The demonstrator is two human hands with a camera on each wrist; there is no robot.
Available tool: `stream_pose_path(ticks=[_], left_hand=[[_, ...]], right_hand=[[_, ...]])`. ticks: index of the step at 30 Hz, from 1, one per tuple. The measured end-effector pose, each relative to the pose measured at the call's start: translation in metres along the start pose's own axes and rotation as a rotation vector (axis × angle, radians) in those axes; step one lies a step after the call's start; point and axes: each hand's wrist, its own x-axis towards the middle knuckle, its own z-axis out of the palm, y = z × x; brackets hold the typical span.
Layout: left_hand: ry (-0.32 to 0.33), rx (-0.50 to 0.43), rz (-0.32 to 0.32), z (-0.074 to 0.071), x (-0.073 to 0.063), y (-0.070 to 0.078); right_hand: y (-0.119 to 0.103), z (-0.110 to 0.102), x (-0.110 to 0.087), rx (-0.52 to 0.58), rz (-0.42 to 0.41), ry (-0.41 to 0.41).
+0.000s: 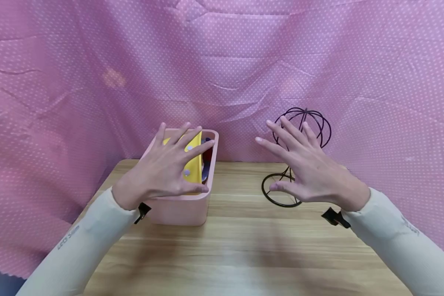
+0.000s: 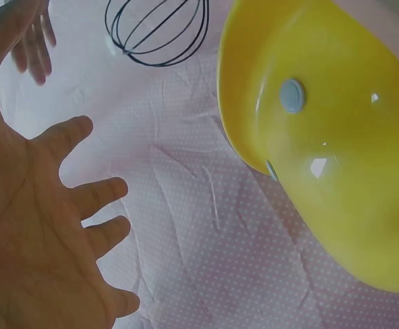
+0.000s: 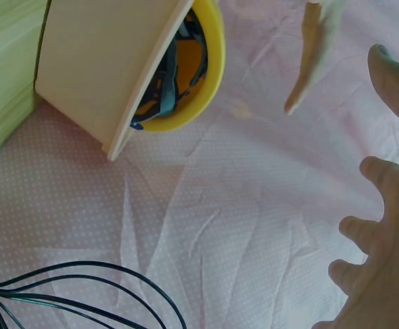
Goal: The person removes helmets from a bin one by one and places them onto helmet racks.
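Fingers spread wide, my left hand (image 1: 166,166) hovers over a pink bin (image 1: 181,211) and holds nothing. Inside the bin sits a yellow hard hat (image 1: 195,164), partly hidden by that hand in the head view. The left wrist view shows its glossy shell (image 2: 350,151) with grey round studs, and the right wrist view shows dark straps (image 3: 168,82) inside it. My right hand (image 1: 314,174), also spread and holding nothing, is in front of a black wire stand (image 1: 281,204) with a domed cage top and a ring base. The hand covers part of the stand.
Both the bin and the stand are on a wooden table (image 1: 240,246), near its back edge. Pink dotted cloth (image 1: 240,74) hangs behind the table and at its sides. Each sleeve has a small black wrist mount (image 1: 333,216) near the cuff.
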Motion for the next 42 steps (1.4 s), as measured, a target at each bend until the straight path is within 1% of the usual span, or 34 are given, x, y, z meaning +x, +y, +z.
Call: stream_pose_path(ticks=[9,16,22,26,30,34,38,42], left_hand=[[-0.019,-0.038,-0.035,0.003,-0.002,-0.005],[-0.036,-0.068,-0.064,0.009,-0.006,-0.011],[-0.012,-0.078,-0.082,0.013,-0.011,-0.017],[-0.011,-0.088,-0.096,0.014,-0.013,-0.019],[-0.020,-0.109,-0.118,0.016,-0.016,-0.022],[-0.038,-0.137,-0.148,0.018,-0.020,-0.026],[-0.064,-0.156,-0.184,0.020,-0.025,-0.032],[-0.074,-0.164,-0.208,0.020,-0.028,-0.038]], right_hand=[[0.004,0.005,0.004,0.022,-0.003,0.000],[0.001,0.012,0.012,0.050,-0.016,-0.012],[-0.003,0.017,0.018,0.044,-0.009,-0.027],[-0.003,0.022,0.023,0.041,-0.008,-0.028],[-0.002,0.029,0.029,0.051,-0.011,-0.029],[-0.002,0.036,0.036,0.085,-0.005,-0.039],[-0.003,0.044,0.046,0.116,-0.003,-0.048],[-0.005,0.051,0.056,0.156,0.000,-0.056]])
